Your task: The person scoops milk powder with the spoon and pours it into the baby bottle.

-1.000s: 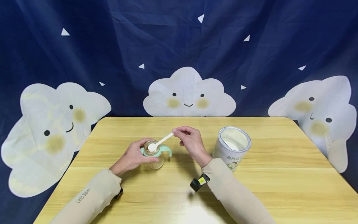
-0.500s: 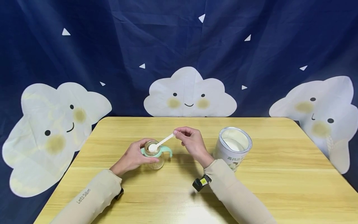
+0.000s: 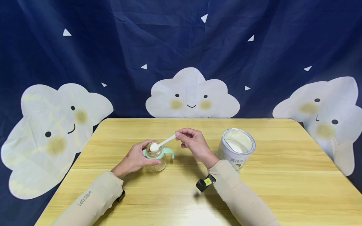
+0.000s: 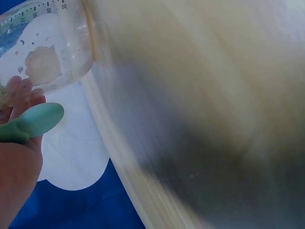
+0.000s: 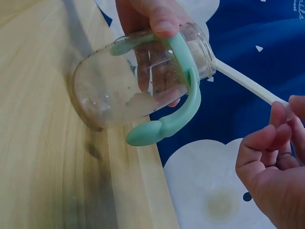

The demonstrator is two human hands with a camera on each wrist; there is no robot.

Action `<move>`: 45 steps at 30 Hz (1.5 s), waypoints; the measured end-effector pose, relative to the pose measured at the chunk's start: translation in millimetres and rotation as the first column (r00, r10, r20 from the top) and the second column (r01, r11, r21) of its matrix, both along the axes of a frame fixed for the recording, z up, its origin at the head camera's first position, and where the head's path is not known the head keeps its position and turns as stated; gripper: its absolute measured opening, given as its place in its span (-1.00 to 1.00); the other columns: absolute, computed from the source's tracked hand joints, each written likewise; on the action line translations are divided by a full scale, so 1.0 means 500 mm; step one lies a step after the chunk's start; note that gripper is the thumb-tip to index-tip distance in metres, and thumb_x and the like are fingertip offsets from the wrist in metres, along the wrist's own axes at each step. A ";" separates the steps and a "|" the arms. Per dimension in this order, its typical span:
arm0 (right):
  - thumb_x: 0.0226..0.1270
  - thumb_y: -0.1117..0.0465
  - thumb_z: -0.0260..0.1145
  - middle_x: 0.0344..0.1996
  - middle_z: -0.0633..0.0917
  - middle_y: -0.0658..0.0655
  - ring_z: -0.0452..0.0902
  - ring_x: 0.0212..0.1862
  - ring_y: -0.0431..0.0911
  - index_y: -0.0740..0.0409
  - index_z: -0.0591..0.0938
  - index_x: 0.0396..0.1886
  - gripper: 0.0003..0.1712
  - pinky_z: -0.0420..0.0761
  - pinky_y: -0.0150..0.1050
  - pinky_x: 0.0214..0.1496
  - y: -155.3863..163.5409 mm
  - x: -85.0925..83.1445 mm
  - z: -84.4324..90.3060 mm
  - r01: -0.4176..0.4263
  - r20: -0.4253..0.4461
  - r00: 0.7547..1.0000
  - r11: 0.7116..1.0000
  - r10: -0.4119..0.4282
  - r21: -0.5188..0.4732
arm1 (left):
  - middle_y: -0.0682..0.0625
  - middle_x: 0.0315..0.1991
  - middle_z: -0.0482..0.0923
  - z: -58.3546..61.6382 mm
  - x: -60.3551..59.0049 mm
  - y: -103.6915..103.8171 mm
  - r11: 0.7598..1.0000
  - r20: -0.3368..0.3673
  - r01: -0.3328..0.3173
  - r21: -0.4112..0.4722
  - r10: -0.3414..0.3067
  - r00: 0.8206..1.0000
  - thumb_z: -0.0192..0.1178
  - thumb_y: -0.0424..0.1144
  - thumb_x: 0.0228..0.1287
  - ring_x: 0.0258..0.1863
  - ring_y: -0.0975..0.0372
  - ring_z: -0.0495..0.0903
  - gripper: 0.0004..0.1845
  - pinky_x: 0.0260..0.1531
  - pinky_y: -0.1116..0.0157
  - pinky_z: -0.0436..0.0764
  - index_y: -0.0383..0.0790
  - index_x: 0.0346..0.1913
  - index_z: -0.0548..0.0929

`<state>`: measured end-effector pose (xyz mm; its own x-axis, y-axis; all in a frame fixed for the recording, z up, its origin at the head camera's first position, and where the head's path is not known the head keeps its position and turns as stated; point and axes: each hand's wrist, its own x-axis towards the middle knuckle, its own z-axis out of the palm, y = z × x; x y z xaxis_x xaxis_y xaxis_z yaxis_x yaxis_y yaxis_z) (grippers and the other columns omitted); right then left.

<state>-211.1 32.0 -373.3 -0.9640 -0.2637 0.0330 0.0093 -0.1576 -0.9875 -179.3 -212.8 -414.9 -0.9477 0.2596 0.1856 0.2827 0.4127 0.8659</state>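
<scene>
My left hand (image 3: 135,158) grips a clear baby bottle (image 3: 159,165) around its upper part; the bottle has a mint-green collar with handles (image 5: 183,112). It stands upright on the table, its mouth uncapped. Between thumb and fingertips, my right hand (image 3: 195,145) pinches the end of a white scoop (image 3: 168,140). The scoop slants down to the left, its bowl within the bottle's mouth. In the right wrist view, that bowl shows through the clear neck (image 5: 202,52). The left wrist view catches the bottle's printed side (image 4: 43,67) and one green handle (image 4: 45,119).
A white can (image 3: 230,155) of pale powder, its top open, stands on the wooden table (image 3: 158,201) right of the right hand, close to that forearm. Behind the table hangs a dark blue curtain (image 3: 175,40) with cloud prints.
The scoop's bowl seems to have tipped slightly over the bottle's mouth. The right forearm has shifted a little to the right; the left hand and bottle stay in place.
</scene>
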 end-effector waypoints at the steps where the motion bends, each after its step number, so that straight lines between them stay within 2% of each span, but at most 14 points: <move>1: 0.39 0.35 0.31 -0.45 0.69 -0.01 0.48 -0.45 -0.21 0.43 0.66 -0.13 -0.81 0.53 -0.40 -0.41 0.000 0.000 0.001 -0.004 -0.002 1.000 1.000 0.004 -0.001 | -0.03 -0.09 0.68 0.000 0.000 0.000 1.000 0.000 -0.001 -0.001 0.001 1.000 0.68 -0.23 -0.21 -0.11 0.15 0.61 -0.25 -0.02 0.13 0.61 -0.25 0.16 0.62; 6: 0.38 0.34 0.32 -0.46 0.68 -0.01 0.47 -0.42 -0.20 0.39 0.68 -0.20 -0.85 0.53 -0.39 -0.41 0.000 0.002 0.004 -0.008 -0.024 1.000 1.000 0.008 0.016 | -0.03 -0.08 0.68 -0.001 -0.001 0.000 1.000 0.011 -0.009 -0.007 0.009 1.000 0.68 -0.21 -0.21 -0.11 0.14 0.60 -0.25 -0.04 0.23 0.60 -0.25 0.15 0.62; 11: 0.35 0.33 0.35 -0.47 0.68 -0.02 0.50 -0.38 -0.20 0.37 0.69 -0.24 -0.86 0.52 -0.41 -0.41 0.000 0.001 0.007 0.009 -0.084 0.996 0.993 0.001 0.119 | -0.03 -0.08 0.68 -0.002 -0.001 0.000 1.000 0.016 -0.012 -0.004 0.012 1.000 0.68 -0.22 -0.20 -0.11 0.14 0.60 -0.26 -0.05 0.25 0.60 -0.26 0.15 0.62; 19: 0.27 0.36 0.32 -0.46 0.66 0.00 0.39 -0.49 -0.21 0.39 0.70 -0.21 -0.83 0.39 -0.46 -0.50 0.007 0.001 0.008 0.015 -0.183 0.983 0.971 0.030 0.238 | -0.03 -0.10 0.68 -0.002 -0.001 0.001 1.000 0.014 -0.007 -0.005 0.007 1.000 0.68 -0.22 -0.20 -0.12 0.13 0.60 -0.26 -0.06 0.24 0.60 -0.25 0.15 0.62; 34: 0.26 0.40 0.29 -0.44 0.68 0.01 0.42 -0.48 -0.22 0.40 0.71 -0.16 -0.80 0.45 -0.45 -0.47 0.014 0.002 0.007 0.023 -0.187 0.982 0.966 0.026 0.257 | -0.02 -0.10 0.68 0.001 0.000 0.000 1.000 0.023 -0.008 -0.012 0.009 1.000 0.67 -0.21 -0.19 -0.12 0.14 0.61 -0.26 -0.05 0.18 0.61 -0.24 0.16 0.61; 45: 0.24 0.41 0.26 -0.42 0.69 0.13 0.42 -0.48 -0.22 0.40 0.71 -0.15 -0.78 0.44 -0.46 -0.47 0.014 0.001 0.004 0.040 -0.216 0.976 0.968 0.015 0.249 | -0.03 -0.08 0.68 0.000 0.001 -0.001 1.000 0.020 -0.018 -0.018 0.019 1.000 0.67 -0.20 -0.19 -0.11 0.14 0.61 -0.25 -0.07 0.31 0.60 -0.25 0.17 0.61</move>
<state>-210.6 39.2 -371.5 -0.9448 -0.2778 0.1739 -0.2074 0.0961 -0.9735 -178.8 -213.2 -414.8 -0.9558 0.2451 0.1623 0.2578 0.4335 0.8635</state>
